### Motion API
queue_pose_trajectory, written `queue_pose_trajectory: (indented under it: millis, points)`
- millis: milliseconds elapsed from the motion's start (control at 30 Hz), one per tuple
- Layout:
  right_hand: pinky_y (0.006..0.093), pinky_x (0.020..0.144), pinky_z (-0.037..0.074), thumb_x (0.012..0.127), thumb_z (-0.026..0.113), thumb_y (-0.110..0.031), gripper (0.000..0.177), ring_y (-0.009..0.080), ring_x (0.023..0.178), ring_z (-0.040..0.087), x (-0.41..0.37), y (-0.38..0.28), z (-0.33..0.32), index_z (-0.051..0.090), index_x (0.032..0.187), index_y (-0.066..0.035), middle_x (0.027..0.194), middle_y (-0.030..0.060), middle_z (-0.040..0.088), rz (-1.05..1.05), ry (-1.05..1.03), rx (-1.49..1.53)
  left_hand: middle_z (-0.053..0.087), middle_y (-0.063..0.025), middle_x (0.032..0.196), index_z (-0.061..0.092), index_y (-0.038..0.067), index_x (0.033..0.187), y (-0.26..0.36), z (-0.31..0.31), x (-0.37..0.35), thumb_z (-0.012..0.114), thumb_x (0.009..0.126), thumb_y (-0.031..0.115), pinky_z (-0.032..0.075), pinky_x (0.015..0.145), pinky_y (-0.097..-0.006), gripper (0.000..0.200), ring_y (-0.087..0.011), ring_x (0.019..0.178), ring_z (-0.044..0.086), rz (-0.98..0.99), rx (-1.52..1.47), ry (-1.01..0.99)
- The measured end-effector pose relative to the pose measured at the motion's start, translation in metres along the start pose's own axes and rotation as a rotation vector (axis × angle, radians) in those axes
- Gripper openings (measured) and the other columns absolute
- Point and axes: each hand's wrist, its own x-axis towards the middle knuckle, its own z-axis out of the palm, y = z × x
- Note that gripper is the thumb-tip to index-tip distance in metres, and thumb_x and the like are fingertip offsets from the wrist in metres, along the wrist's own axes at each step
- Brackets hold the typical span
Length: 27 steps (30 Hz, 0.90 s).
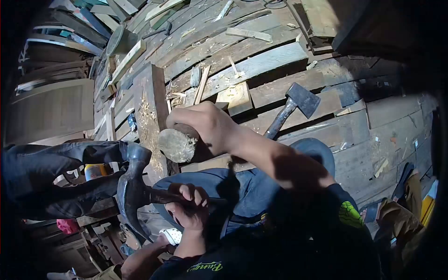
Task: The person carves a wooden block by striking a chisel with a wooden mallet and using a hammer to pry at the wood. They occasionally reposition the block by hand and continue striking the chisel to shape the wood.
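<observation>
My left hand (pixel 189 205) grips the handle of a claw hammer (pixel 133 179), its dark metal head sideways at the left. My right hand (pixel 207 126) is wrapped round a thick, round piece of wood (pixel 177 145). The wood's pale, rough end faces the camera; the rest of it is hidden by the hand and shadow. Beyond the wood lies a heavy timber (pixel 149 93) strewn with shavings. A hatchet (pixel 303 100) with a worn handle rests on the boards beyond my right forearm.
Weathered floorboards (pixel 275 60) with gaps between them hold wood chips and offcuts. A square wood block (pixel 236 98) lies near my right hand. Stacked boards (pixel 70 32) stand at the upper left. Another person's dark trouser legs (pixel 60 158) are at the left, near the hammer.
</observation>
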Motion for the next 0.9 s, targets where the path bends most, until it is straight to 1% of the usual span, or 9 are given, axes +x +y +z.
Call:
queue_pose_trajectory:
  millis: [67, 167, 233, 333, 567, 667, 733, 800, 900]
  points:
    - [0.0308, 0.052, 0.044, 0.065, 0.069, -0.020, 0.029, 0.0255, 0.058, 0.059, 0.002, -0.004, -0.001, 0.054, 0.083, -0.002, 0.066, 0.0110, 0.055, 0.023, -0.009, -0.031, 0.031, 0.0014, 0.058, 0.040, 0.012, 0.081, 0.001, 0.003, 0.001, 0.048, 0.081, 0.063, 0.027, 0.044, -0.0243, 0.052, -0.0111, 0.050, 0.030, -0.022, -0.005, 0.027]
    - [0.0308, 0.050, 0.043, 0.064, 0.070, -0.021, 0.030, 0.0246, 0.055, 0.057, 0.002, -0.001, 0.003, 0.054, 0.082, -0.002, 0.063, 0.0101, 0.054, 0.006, 0.000, -0.034, 0.032, 0.0013, 0.058, 0.041, 0.011, 0.082, 0.000, 0.004, 0.003, 0.047, 0.081, 0.063, 0.027, 0.043, -0.0242, 0.052, -0.0111, 0.050, 0.030, -0.018, -0.019, 0.091]
    - [0.0309, 0.050, 0.043, 0.063, 0.070, -0.022, 0.031, 0.0243, 0.054, 0.057, 0.005, -0.004, -0.001, 0.054, 0.081, -0.003, 0.062, 0.0099, 0.053, -0.019, 0.027, -0.033, 0.035, 0.0010, 0.063, 0.043, 0.011, 0.088, 0.004, 0.012, 0.007, 0.047, 0.083, 0.061, 0.028, 0.044, -0.0244, 0.050, -0.0112, 0.050, 0.030, -0.001, 0.102, -0.022]
    - [0.0316, 0.050, 0.043, 0.062, 0.070, -0.023, 0.032, 0.0245, 0.056, 0.059, 0.007, -0.003, -0.008, 0.053, 0.080, -0.003, 0.063, 0.0109, 0.053, 0.036, -0.045, -0.066, 0.039, 0.0011, 0.071, 0.043, 0.012, 0.097, -0.007, -0.003, 0.002, 0.047, 0.085, 0.057, 0.030, 0.044, -0.0246, 0.047, -0.0114, 0.050, 0.031, -0.028, 0.002, -0.008]
    - [0.0298, 0.051, 0.045, 0.063, 0.073, -0.027, 0.035, 0.0219, 0.055, 0.061, 0.011, 0.002, -0.015, 0.056, 0.081, -0.003, 0.064, 0.0092, 0.057, 0.056, 0.015, -0.006, 0.035, 0.0009, 0.065, 0.042, 0.010, 0.088, -0.003, 0.000, 0.006, 0.047, 0.084, 0.059, 0.028, 0.043, -0.0239, 0.049, -0.0105, 0.050, 0.030, 0.034, 0.022, 0.055]
    - [0.0249, 0.054, 0.044, 0.069, 0.072, -0.030, 0.035, 0.0139, 0.065, 0.059, 0.015, 0.017, -0.037, 0.058, 0.089, -0.005, 0.073, 0.0046, 0.060, -0.215, 0.273, -0.010, 0.033, 0.0007, 0.064, 0.041, 0.010, 0.086, 0.000, 0.005, 0.009, 0.047, 0.084, 0.059, 0.028, 0.043, -0.0239, 0.050, -0.0109, 0.050, 0.030, 0.000, -0.021, 0.065]
    - [0.0231, 0.057, 0.042, 0.076, 0.065, -0.026, 0.026, 0.0103, 0.070, 0.055, 0.011, 0.010, -0.069, 0.055, 0.090, -0.006, 0.076, 0.0026, 0.056, 0.403, 0.285, 0.086, 0.030, 0.0005, 0.061, 0.041, 0.009, 0.082, 0.003, 0.020, 0.009, 0.045, 0.083, 0.062, 0.026, 0.043, -0.0241, 0.053, -0.0114, 0.049, 0.029, 0.021, -0.043, 0.193]
    - [0.0225, 0.060, 0.039, 0.081, 0.057, -0.019, 0.017, 0.0104, 0.068, 0.050, 0.008, 0.019, -0.106, 0.051, 0.090, -0.007, 0.076, 0.0037, 0.052, 0.521, 0.334, 0.262, 0.033, 0.0001, 0.064, 0.041, 0.009, 0.086, -0.004, 0.004, 0.005, 0.046, 0.083, 0.062, 0.027, 0.042, -0.0241, 0.053, -0.0112, 0.049, 0.029, -0.045, 0.040, 0.022]
    - [0.0245, 0.062, 0.038, 0.082, 0.053, -0.016, 0.017, 0.0138, 0.065, 0.047, 0.014, 0.007, -0.117, 0.044, 0.094, -0.008, 0.076, 0.0048, 0.047, 0.393, 0.492, 0.446, 0.035, 0.0001, 0.065, 0.040, 0.008, 0.088, -0.006, 0.007, 0.006, 0.046, 0.085, 0.058, 0.028, 0.042, -0.0236, 0.050, -0.0097, 0.049, 0.031, -0.038, 0.104, 0.005]
